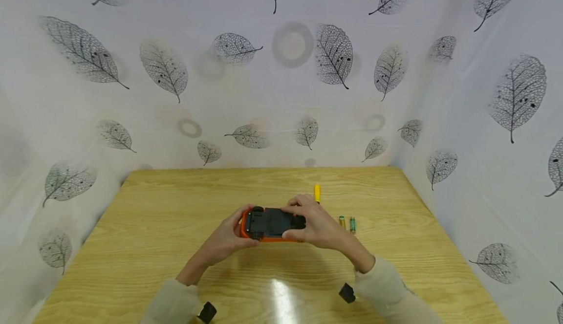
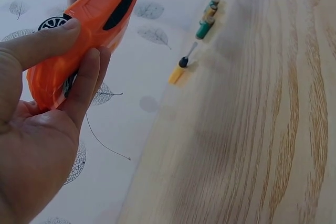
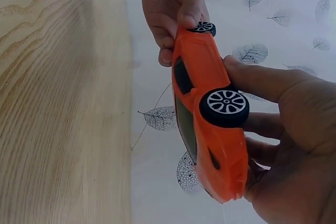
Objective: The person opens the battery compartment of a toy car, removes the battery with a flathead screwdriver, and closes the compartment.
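An orange toy car (image 1: 273, 224) is held between both hands above the table, its black underside facing up in the head view. My left hand (image 1: 228, 236) grips one end, thumb along the side by a wheel; in the left wrist view the thumb and fingers (image 2: 86, 85) wrap the orange body. At the other end my right hand (image 1: 317, 222) holds the car, thumb and fingers on opposite sides. The right wrist view shows a silver-spoked wheel (image 3: 226, 103) and the dark side window. A thin wire hangs from below the car in both wrist views.
Behind the right hand lies a screwdriver with a yellow handle (image 1: 317, 193). Two green batteries, one (image 1: 353, 225) beside the other (image 1: 342, 222), rest on the wooden table (image 1: 176, 197) right of the hands. A leaf-patterned white curtain (image 1: 281, 94) borders the table's back and sides.
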### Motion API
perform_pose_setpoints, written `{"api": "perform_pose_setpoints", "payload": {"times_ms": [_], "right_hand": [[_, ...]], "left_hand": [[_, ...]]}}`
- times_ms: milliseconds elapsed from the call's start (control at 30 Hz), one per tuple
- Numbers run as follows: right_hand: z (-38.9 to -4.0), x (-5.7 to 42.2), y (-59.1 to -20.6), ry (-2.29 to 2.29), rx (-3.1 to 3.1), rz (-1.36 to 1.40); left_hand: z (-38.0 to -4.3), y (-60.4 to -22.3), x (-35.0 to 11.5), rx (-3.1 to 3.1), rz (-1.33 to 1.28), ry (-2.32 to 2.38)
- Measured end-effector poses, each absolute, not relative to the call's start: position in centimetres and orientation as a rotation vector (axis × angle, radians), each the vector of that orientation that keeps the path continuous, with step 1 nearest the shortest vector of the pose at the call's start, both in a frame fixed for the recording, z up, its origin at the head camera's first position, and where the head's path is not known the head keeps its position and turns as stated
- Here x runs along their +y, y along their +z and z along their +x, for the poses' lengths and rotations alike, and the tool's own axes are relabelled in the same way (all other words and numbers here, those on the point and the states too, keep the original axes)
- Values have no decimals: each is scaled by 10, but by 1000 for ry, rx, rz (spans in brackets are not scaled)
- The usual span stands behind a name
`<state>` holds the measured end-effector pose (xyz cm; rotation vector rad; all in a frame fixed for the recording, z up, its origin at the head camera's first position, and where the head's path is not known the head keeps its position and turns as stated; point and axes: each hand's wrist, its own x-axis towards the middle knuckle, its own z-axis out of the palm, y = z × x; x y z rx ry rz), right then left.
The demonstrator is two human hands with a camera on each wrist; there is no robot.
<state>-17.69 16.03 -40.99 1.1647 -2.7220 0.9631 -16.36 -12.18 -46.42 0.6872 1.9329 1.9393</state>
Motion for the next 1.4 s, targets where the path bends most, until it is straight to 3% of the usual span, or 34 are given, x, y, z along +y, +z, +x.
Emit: {"api": "perform_pose_setpoints", "payload": {"times_ms": [300, 833, 1400], "right_hand": [[-176, 159, -415, 1128, -2629, 1092], [-175, 156, -422, 976, -2532, 1090], [-168, 154, -425, 1282, -2583, 903]], "left_hand": [[-162, -463, -124, 1974, 662, 1945], [-161, -464, -127, 1970, 651, 1985], [-160, -465, -124, 1972, 642, 2025]]}}
